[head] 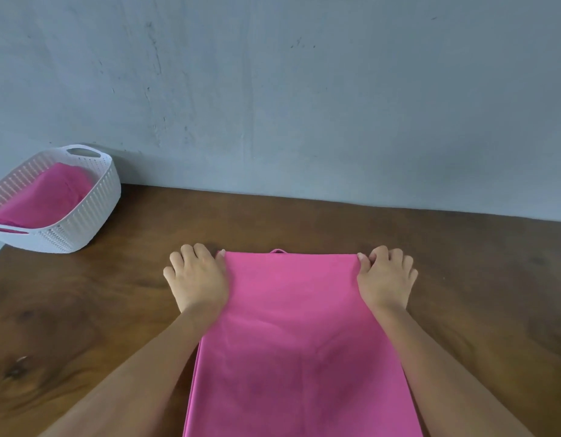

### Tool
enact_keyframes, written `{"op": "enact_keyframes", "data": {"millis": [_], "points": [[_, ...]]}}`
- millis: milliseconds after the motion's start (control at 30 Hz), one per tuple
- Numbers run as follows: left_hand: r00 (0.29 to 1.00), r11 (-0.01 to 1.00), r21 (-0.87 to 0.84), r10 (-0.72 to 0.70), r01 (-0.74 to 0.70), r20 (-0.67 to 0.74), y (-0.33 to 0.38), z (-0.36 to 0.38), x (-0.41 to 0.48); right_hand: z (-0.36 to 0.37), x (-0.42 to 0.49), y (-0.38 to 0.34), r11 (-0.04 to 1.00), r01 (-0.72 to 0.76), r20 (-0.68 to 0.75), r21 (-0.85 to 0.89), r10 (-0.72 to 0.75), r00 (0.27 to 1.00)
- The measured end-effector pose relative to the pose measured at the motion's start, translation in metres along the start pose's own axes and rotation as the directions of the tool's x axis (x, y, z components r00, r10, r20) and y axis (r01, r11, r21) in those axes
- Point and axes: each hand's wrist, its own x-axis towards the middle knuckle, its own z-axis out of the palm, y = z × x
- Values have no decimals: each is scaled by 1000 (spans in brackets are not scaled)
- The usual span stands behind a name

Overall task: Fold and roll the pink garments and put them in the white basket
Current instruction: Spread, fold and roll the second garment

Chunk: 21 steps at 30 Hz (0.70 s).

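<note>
— Where do we have the pink garment [298, 326]?

— Flat on the brown wooden table [462, 279], right in front of us. It lies as one long strip, running from the near edge away towards the grey wall [304, 89]. On the left side we see more than one layer at the edge.

— And our hands?

— Both are at its far end. Our left hand [199, 279] is at the far left corner, with the thumb on the cloth and the other fingers curled down beside it on the wood. Our right hand [384, 279] is at the far right corner, fingers curled and thumb pinching the edge, where the cloth bunches a little. So we grip one corner in each hand.

— Anything else on that far edge?

— A small loop [278, 251] sticks out past the middle of it, between our hands.

— Where is the white basket [96, 203]?

— Far off to our left, at the back corner of the table, close to the wall and well apart from the garment. More pink cloth [49, 197] lies inside it. We cannot tell how many pieces it is, or how they are folded.
</note>
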Motion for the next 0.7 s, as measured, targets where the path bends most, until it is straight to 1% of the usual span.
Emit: {"op": "enact_keyframes", "data": {"millis": [200, 367, 567, 700], "points": [[999, 999, 14, -31, 31, -6, 26, 17, 41, 22, 57, -14, 999, 21, 30, -29, -20, 999], [999, 999, 14, -39, 39, -7, 44, 30, 77, 37, 98, -26, 998, 20, 21, -57, -18, 1000], [1000, 999, 32, -6, 6, -7, 61, 42, 115, 49, 132, -38, 993, -2, 45, -117, 7, 999], [1000, 1000, 12, 2, -2, -6, 69, 48, 134, 54, 146, -44, 989, -17, 50, -144, 25, 998]]}}
